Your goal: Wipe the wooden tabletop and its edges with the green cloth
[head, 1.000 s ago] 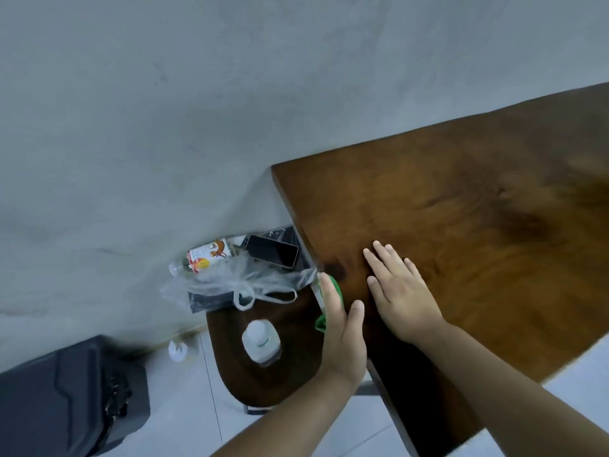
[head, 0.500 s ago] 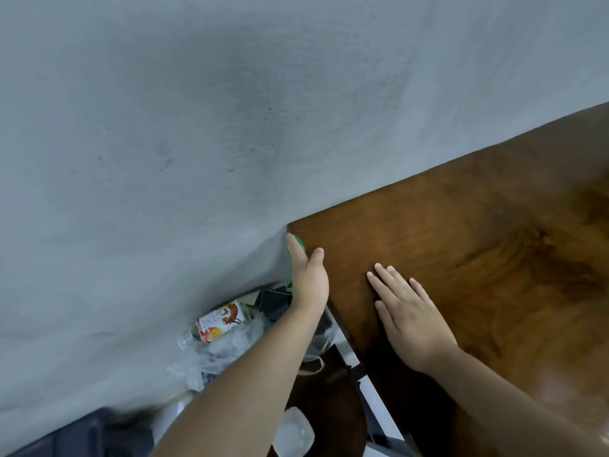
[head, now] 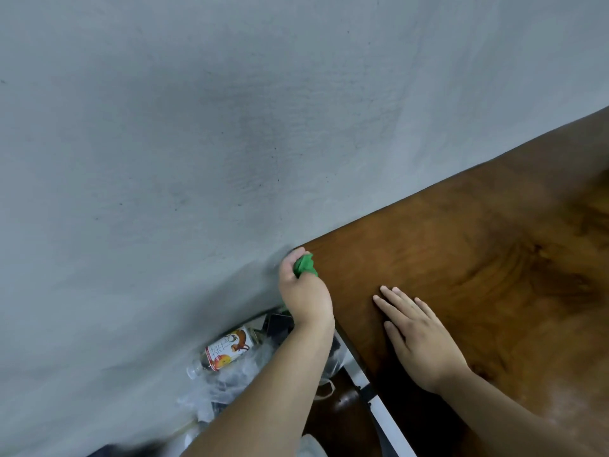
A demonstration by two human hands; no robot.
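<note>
Wooden tabletop [head: 478, 275]: dark brown, its far edge against a grey wall [head: 197, 127].
Left hand [head: 304, 291]: at the tabletop's far left corner, fingers curled tight around the green cloth [head: 304, 264].
Green cloth: bunched, pressed on that corner beside the wall.
Right hand [head: 418, 334]: flat on the tabletop near its left edge, fingers slightly spread, holding nothing.
Bottle [head: 225, 352]: lying below the tabletop's left edge, among clear plastic bags [head: 230, 380].

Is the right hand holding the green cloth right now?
No, the right hand lies flat and empty on the wooden tabletop, while the left hand grips the green cloth at the corner.
</note>
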